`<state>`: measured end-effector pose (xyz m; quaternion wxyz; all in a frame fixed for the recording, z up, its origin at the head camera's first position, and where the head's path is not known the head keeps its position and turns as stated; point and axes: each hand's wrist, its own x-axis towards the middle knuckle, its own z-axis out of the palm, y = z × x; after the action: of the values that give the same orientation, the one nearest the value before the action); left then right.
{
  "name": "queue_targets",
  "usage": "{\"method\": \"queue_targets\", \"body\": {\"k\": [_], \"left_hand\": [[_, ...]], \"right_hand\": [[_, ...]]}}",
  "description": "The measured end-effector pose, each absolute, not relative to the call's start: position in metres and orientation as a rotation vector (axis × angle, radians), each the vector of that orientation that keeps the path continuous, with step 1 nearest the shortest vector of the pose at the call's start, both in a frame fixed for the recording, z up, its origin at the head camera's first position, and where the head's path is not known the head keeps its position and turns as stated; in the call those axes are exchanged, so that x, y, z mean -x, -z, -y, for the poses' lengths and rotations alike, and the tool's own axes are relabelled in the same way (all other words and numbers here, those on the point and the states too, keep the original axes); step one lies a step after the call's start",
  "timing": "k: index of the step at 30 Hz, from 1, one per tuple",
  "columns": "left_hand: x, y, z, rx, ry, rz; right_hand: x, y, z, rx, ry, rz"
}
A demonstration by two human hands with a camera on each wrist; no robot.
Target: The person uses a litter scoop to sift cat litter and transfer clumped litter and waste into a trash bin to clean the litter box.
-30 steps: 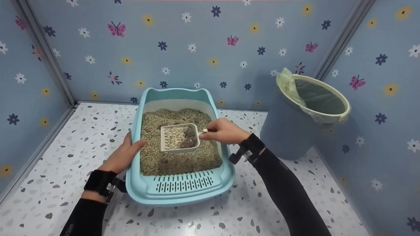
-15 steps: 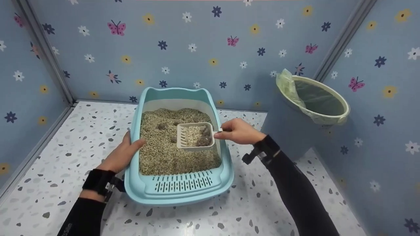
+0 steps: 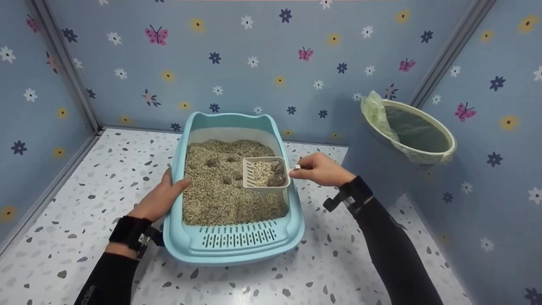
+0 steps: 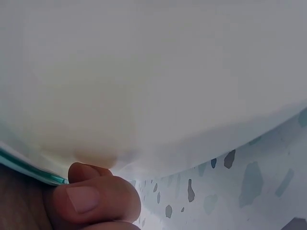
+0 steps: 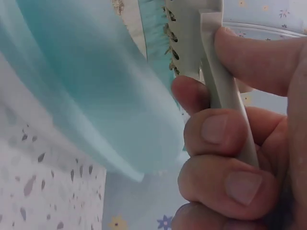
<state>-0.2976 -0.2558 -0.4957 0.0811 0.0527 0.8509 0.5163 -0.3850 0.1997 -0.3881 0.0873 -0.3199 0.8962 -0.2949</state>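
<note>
In the head view a blue litter box full of granular cat litter stands on the floor. My left hand holds its left rim, thumb over the edge; curled fingers show under the rim in the left wrist view. My right hand grips the handle of a pale slotted litter scoop, fingers wrapped round it. The scoop is level above the box's right side, carrying dark clumps and loose pale litter. Several more clumps lie on the litter surface.
A blue-grey trash bin with a pale rim stands to the right, lined with a greenish plastic bag. Flower-printed walls enclose the back and both sides. The floor is white with grey specks.
My right hand has moved the loaded scoop rightward, from the middle of the box to its right rim, uncovering clumps in the litter. My left hand stays on the left rim.
</note>
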Motion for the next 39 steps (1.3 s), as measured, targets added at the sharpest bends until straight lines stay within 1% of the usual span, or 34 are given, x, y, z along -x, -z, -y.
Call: {"method": "queue_targets", "body": {"k": [5,7,9,15,17,19,24,27,33,35,39], "left_hand": [[0.298,0.496,0.256,-0.154,-1.559,-2.535],[0.298,0.495,0.255,-0.152,-1.567,-2.525],[0.298,0.494,0.255,-0.156,-1.57,-2.519],[0.297,0.492,0.256,-0.153,-1.547,-2.52],[0.297,0.491,0.257,-0.151,-1.545,-2.526],[0.297,0.491,0.257,-0.157,-1.557,-2.527],[0.297,0.492,0.256,-0.17,-1.59,-2.512],[0.298,0.492,0.256,-0.182,-1.592,-2.512],[0.301,0.492,0.256,-0.187,-1.565,-2.522],[0.302,0.491,0.256,-0.191,-1.568,-2.522],[0.302,0.493,0.256,-0.199,-1.603,-2.514]], "right_hand": [[0.381,0.391,-0.156,1.044,0.839,-2.606],[0.382,0.392,-0.148,1.051,0.828,-2.595],[0.384,0.393,-0.154,1.033,0.841,-2.602],[0.387,0.39,-0.198,0.948,0.852,-2.656],[0.384,0.388,-0.195,0.931,0.85,-2.675],[0.382,0.387,-0.181,0.942,0.849,-2.664],[0.378,0.389,-0.143,1.056,0.839,-2.56],[0.379,0.389,-0.15,1.061,0.862,-2.565],[0.38,0.39,-0.199,0.936,0.88,-2.661],[0.378,0.389,-0.197,0.932,0.887,-2.659],[0.374,0.389,-0.162,1.033,0.884,-2.599]]}}
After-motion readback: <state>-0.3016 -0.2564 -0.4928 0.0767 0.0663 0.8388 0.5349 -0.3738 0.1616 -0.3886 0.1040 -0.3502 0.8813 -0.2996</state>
